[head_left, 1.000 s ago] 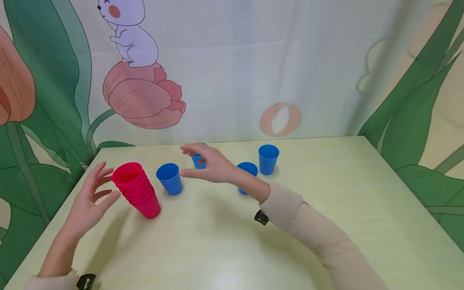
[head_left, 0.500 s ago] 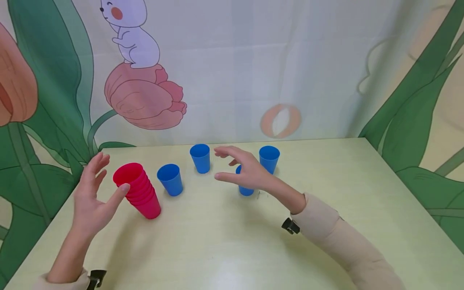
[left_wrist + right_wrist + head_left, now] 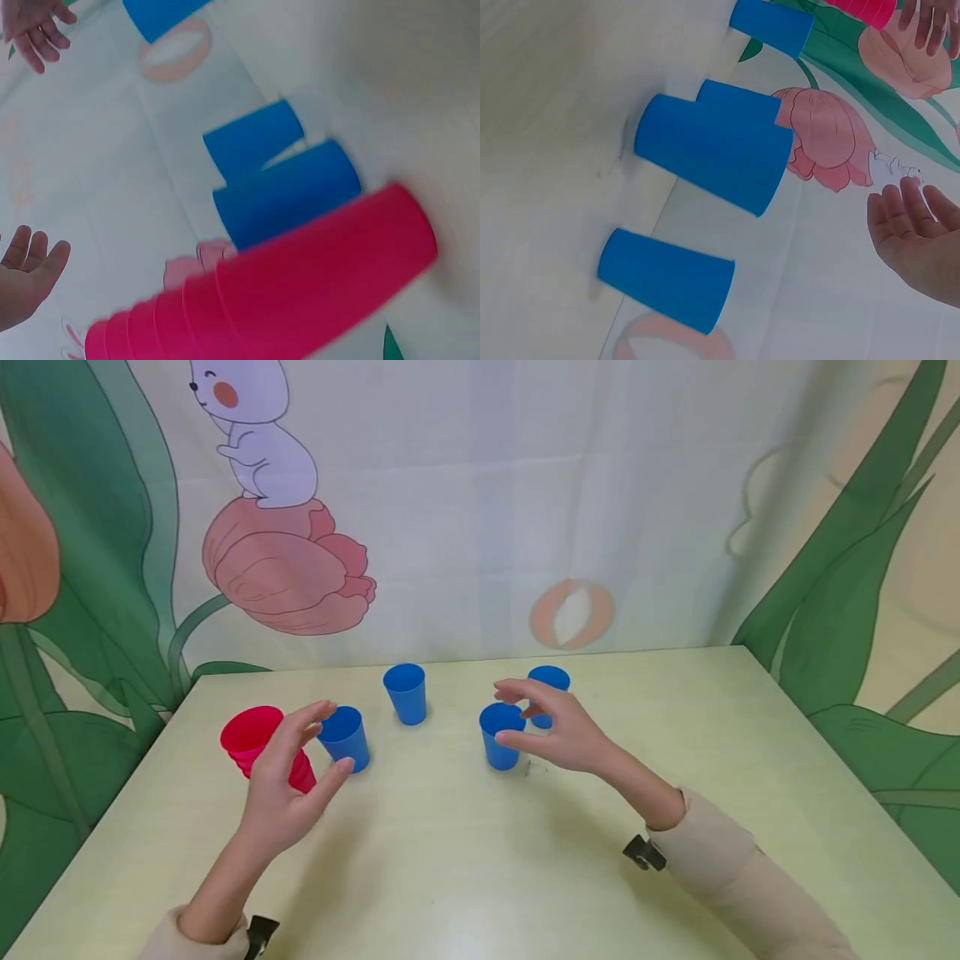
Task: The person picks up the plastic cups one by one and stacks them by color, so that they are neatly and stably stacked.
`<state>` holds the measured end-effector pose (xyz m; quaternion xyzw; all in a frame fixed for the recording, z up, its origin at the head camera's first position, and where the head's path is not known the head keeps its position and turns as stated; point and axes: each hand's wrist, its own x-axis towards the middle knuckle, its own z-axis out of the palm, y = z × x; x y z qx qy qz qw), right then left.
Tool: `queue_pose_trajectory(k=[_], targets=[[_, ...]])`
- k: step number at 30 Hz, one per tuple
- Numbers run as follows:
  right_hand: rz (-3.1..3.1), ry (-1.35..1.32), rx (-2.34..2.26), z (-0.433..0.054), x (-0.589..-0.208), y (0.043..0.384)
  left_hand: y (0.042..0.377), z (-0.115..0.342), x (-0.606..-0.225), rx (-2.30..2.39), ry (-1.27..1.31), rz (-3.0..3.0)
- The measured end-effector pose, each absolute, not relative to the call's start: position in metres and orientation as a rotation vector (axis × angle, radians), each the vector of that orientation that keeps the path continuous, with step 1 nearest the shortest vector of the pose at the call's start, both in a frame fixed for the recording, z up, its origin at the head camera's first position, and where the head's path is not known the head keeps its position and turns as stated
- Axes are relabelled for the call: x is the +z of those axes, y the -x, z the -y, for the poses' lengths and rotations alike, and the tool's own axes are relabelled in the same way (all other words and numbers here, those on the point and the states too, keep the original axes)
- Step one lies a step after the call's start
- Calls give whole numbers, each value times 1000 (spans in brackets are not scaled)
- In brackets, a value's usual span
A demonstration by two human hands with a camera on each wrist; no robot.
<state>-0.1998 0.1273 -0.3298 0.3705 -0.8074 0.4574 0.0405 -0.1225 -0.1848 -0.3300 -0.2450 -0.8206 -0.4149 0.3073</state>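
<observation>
A stack of nested red cups (image 3: pixel 251 731) stands at the left of the table, partly hidden in the head view behind my left hand (image 3: pixel 288 785). That hand hovers with fingers and thumb spread, its tips overlapping the front left blue cup (image 3: pixel 346 741). Behind it is another blue cup (image 3: pixel 406 695). My right hand (image 3: pixel 562 727) hangs in the air, thumb and fingers apart, over the front right blue cup (image 3: pixel 500 739). A farther blue cup (image 3: pixel 548 681) is partly covered by its fingers. In the right wrist view the right hand (image 3: pixel 919 240) has nothing in its grasp.
The pale table (image 3: pixel 450 860) ends at a printed curtain (image 3: pixel 450 527) with flowers and a white animal. All the cups stand mouth up. Black clips (image 3: pixel 645 852) hang at both sleeve cuffs.
My left hand has moved right, from beside the red stack to in front of it. My right hand has moved right, away from the left blue cups to the right pair. The cups stay put.
</observation>
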Motion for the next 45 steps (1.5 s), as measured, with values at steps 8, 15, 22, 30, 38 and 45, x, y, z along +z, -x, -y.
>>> queue_pose_trajectory(k=[8, 15, 22, 30, 38, 45], targets=[[2492, -1026, 1371, -154, -341, 194, 137, 157, -346, -1161, 759, 2227], [2564, -897, 1355, -175, -352, 197, 146, 136, -346, -1203, 814, 2298], [2587, -746, 1390, -185, -361, 212, 166, 124, -361, -1277, 804, 2433], [2620, -586, 1344, -191, -372, 236, 187, 107, -372, -1267, 791, 2537], [2667, -495, 1296, -194, -386, 262, 205, 94, -376, -1237, 751, 2639], [2698, -461, 1267, -191, -391, 278, 220, 83, -379, -1213, 749, 2708]])
